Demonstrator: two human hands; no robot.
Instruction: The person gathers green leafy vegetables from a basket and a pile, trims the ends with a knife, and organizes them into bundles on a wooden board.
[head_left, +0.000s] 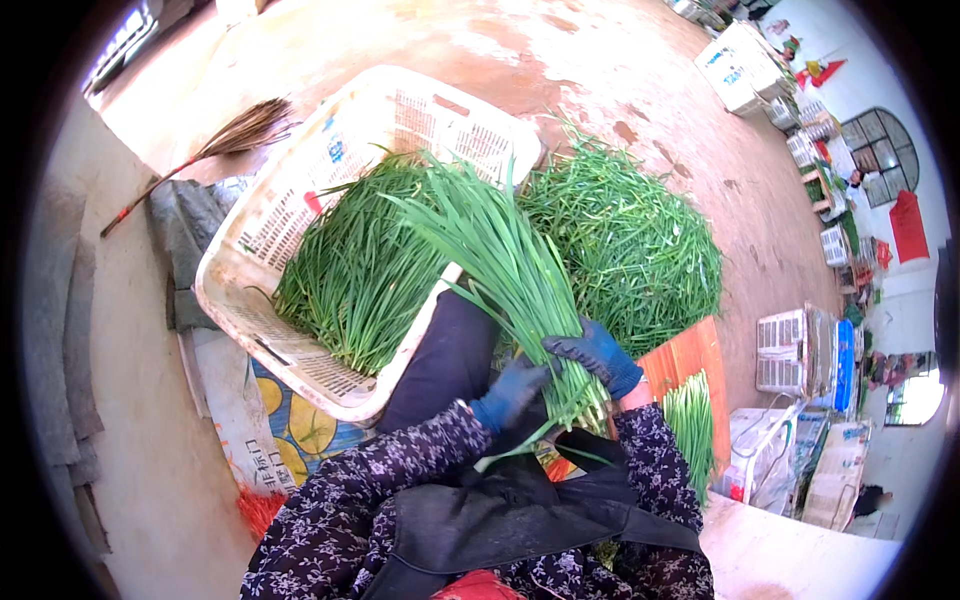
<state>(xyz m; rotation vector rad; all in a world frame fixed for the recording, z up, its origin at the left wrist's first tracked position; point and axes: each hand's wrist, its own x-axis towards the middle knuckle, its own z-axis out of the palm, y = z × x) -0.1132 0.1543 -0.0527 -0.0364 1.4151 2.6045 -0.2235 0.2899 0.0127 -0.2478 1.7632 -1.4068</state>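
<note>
My right hand (596, 356), in a blue and grey work glove, is closed round the lower stems of a bunch of long green leaves, likely garlic chives (510, 270). Against the other side of the same bunch lies my left hand (514, 394), gloved alike; its fingers are partly hidden behind the stems. The leaf tips point away from me, over the rim of a white plastic crate (330, 405). Inside the crate is a pile of similar green leaves (360, 277). One stem hangs loose below my hands.
A heap of loose green leaves (622, 240) lies on the floor beyond my right hand. Pale-stemmed greens (690, 427) rest on a wooden board (705, 352) at the right. A twig broom (240, 131) lies at the upper left. Stacked crates (795, 352) stand further right.
</note>
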